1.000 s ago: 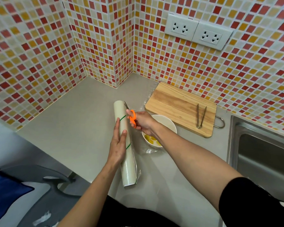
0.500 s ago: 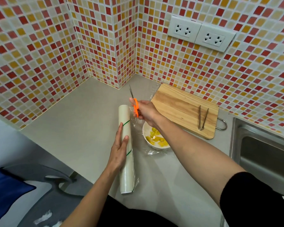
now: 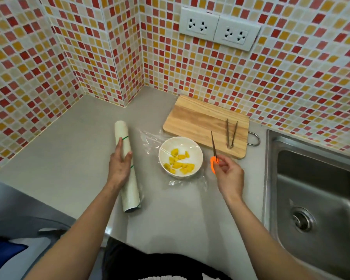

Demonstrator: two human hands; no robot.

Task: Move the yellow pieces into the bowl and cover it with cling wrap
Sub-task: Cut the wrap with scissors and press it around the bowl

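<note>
A white bowl (image 3: 196,156) holding several yellow pieces (image 3: 179,161) sits mid-counter under a loose clear sheet of cling wrap (image 3: 150,141) that spreads onto the counter around it. The cling wrap roll (image 3: 125,178) lies to the left of the bowl, and my left hand (image 3: 119,165) rests on top of it, gripping it. To the right of the bowl, my right hand (image 3: 228,174) holds orange-handled scissors (image 3: 213,152) with the blades shut and pointing away, over the cutting board's near edge.
A wooden cutting board (image 3: 198,120) lies behind the bowl with metal tongs (image 3: 231,134) on it. A steel sink (image 3: 315,188) fills the right side. Tiled walls enclose the counter's back and left, with two sockets (image 3: 218,31) on the wall.
My right hand carried the scissors from beside the roll across to the right of the bowl. The cut sheet now lies loose over the bowl. My left hand stayed on the roll.
</note>
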